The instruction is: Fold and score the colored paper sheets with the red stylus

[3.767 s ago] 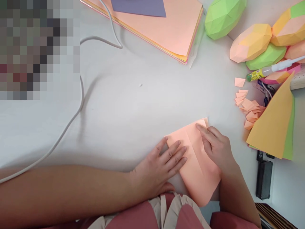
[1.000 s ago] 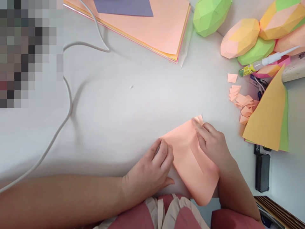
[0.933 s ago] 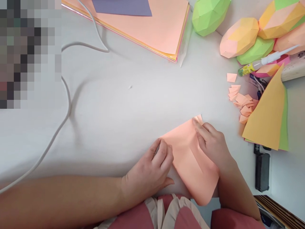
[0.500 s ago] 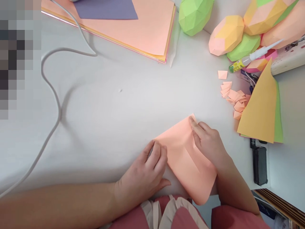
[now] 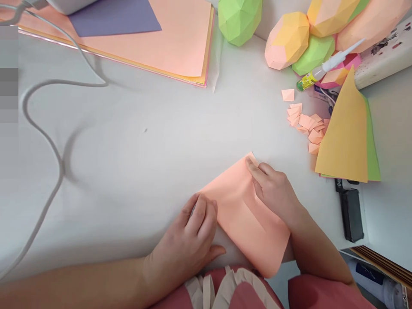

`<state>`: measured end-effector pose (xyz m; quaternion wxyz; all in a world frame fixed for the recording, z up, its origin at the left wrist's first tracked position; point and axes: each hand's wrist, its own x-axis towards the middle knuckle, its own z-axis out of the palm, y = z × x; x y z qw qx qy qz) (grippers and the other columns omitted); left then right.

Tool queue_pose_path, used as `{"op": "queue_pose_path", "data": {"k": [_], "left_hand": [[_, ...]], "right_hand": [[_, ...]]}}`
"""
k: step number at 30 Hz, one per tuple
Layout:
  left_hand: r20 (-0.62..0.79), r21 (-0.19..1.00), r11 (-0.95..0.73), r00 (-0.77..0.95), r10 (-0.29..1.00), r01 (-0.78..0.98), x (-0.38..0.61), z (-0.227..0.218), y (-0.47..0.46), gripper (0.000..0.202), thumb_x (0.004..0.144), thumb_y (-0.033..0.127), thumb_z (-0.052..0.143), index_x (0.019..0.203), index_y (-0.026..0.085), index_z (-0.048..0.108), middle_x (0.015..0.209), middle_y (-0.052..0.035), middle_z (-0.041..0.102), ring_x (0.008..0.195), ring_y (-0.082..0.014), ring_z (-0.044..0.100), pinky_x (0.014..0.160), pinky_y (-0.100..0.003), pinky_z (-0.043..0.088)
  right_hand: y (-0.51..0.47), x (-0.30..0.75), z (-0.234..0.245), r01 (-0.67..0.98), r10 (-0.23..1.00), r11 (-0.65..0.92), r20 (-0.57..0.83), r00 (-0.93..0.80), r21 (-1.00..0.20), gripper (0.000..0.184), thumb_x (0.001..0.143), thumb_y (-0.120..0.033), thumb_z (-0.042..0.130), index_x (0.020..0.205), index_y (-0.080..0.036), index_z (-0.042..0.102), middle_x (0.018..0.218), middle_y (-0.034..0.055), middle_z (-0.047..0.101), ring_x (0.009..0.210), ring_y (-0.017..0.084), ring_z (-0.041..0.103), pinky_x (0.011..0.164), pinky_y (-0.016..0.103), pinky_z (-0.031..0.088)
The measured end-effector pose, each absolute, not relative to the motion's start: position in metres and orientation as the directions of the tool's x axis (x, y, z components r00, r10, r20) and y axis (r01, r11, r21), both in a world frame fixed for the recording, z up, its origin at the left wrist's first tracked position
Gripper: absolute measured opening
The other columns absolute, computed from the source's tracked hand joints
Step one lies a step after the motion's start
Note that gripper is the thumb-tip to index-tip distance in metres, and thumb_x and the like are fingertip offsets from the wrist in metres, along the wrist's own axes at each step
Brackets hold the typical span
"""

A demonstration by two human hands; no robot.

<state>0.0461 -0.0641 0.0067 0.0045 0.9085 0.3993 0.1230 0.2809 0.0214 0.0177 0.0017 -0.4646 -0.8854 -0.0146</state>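
Note:
A sheet of peach-coloured paper (image 5: pixel 240 214) lies near the table's front edge, its far part folded over and its near end curving down past the edge. My left hand (image 5: pixel 189 234) has its bent fingertips pressed on the sheet's left corner, with the thumb out to the side. At the far right corner, my right hand (image 5: pixel 273 184) presses the fold with its index finger, the other fingers curled. Part of the paper is hidden beneath both hands.
Small peach paper pieces (image 5: pixel 309 122) lie at the right, near a glue bottle (image 5: pixel 310 80) and faceted paper shapes (image 5: pixel 286 40). Yellow paper (image 5: pixel 344 141) leans beside a black phone-like object (image 5: pixel 352 214). Stacked coloured sheets (image 5: pixel 183 51) are at the back; a white cable (image 5: pixel 48 133) curves along the left.
The camera view has turned slightly right, so the surroundings sit further left in the picture. Both hands keep nearly the same places on the paper.

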Motion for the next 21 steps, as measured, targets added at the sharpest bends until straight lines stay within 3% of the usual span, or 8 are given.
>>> {"op": "queue_pose_path", "data": {"k": [5, 11, 16, 21], "left_hand": [[0.209, 0.078, -0.684, 0.658, 0.723, 0.726, 0.045, 0.009, -0.064, 0.071, 0.080, 0.063, 0.059, 0.112, 0.000, 0.067, 0.111, -0.0191, 0.061, 0.107, -0.0357, 0.053, 0.095, -0.047, 0.046], [0.212, -0.004, -0.662, 0.647, 0.732, 0.750, 0.043, 0.014, -0.063, 0.068, 0.090, 0.053, 0.051, 0.108, -0.010, 0.066, 0.107, -0.0264, 0.064, 0.101, -0.0374, 0.058, 0.089, -0.047, 0.050], [0.227, -0.019, -0.670, 0.656, 0.720, 0.742, 0.042, 0.020, -0.059, 0.045, 0.091, 0.034, 0.052, 0.100, -0.007, 0.070, 0.100, -0.0250, 0.067, 0.089, -0.0335, 0.062, 0.073, -0.042, 0.053], [0.182, -0.091, -0.633, 0.637, 0.749, 0.769, 0.041, 0.023, -0.063, 0.044, 0.088, 0.031, 0.055, 0.107, -0.007, 0.068, 0.107, -0.0263, 0.066, 0.090, -0.0323, 0.061, 0.071, -0.039, 0.052]], "right_hand": [[0.021, 0.281, 0.016, 0.832, 0.832, 0.555, -0.007, -0.555, 0.015, 0.050, 0.085, 0.000, 0.035, 0.130, -0.009, 0.054, 0.066, -0.0023, 0.040, 0.051, 0.008, 0.026, 0.044, 0.021, 0.023], [0.021, 0.281, 0.016, 0.836, 0.837, 0.547, -0.006, -0.547, 0.039, 0.053, 0.082, 0.002, 0.034, 0.130, -0.008, 0.054, 0.066, -0.0020, 0.041, 0.051, 0.009, 0.024, 0.043, 0.021, 0.022], [0.022, 0.280, 0.016, 0.828, 0.829, 0.558, 0.007, -0.559, 0.057, 0.054, 0.080, 0.003, 0.034, 0.129, -0.007, 0.055, 0.066, -0.0017, 0.042, 0.050, 0.009, 0.024, 0.043, 0.022, 0.022], [0.023, 0.280, 0.014, 0.832, 0.834, 0.550, 0.005, -0.552, 0.074, 0.054, 0.080, 0.003, 0.035, 0.127, -0.007, 0.058, 0.065, -0.0016, 0.041, 0.050, 0.009, 0.023, 0.043, 0.022, 0.022]]}}
